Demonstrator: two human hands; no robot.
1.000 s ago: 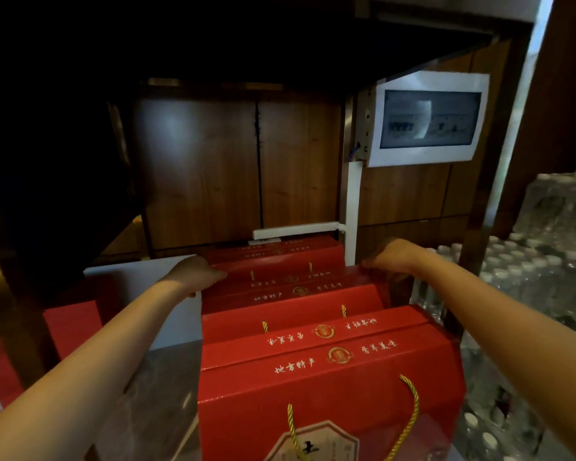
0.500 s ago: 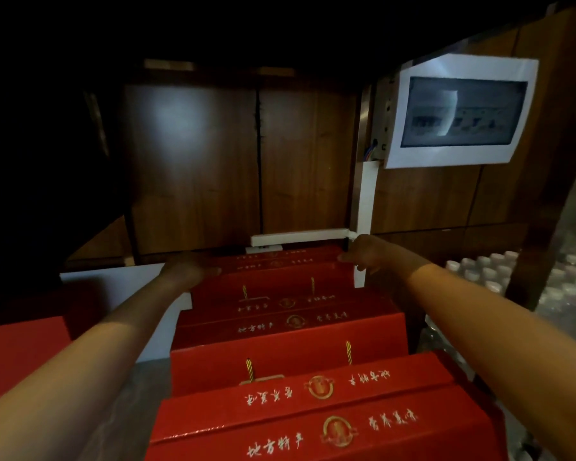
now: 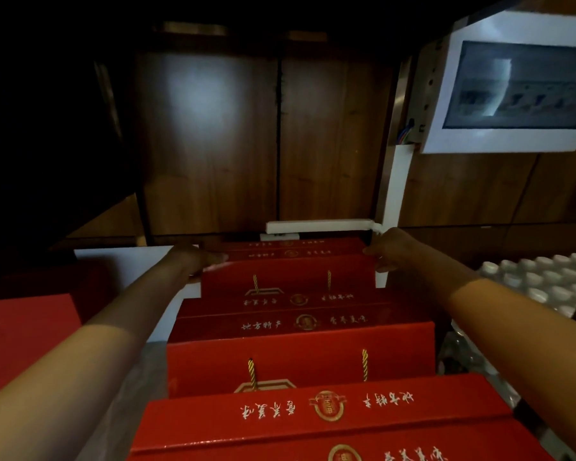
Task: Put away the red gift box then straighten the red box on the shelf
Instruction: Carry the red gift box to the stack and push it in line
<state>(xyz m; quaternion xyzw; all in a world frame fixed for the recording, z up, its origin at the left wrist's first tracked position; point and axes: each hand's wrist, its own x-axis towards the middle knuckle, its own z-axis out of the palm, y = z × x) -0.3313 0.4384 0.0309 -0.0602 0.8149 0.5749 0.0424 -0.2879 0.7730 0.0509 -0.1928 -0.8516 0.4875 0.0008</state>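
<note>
Hands at far red box [image 3: 288,277], one per top corner: left hand [image 3: 193,259] and right hand [image 3: 391,247] press its sides, gripping it between them.

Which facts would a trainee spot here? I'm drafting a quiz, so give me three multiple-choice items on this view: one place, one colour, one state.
1. Where is the white-framed panel?
A. upper right wall
B. floor at left
C. on top of a box

2. What colour are the cord handles on the boxes?
A. blue
B. gold
C. black

3. What are the hands doing?
A. hanging free
B. lifting bottles
C. gripping the far box's two ends

Answers:
A: the white-framed panel hangs on the wood wall at upper right.
B: the cord handles look gold.
C: the left hand and right hand flank the farthest red box.
</note>
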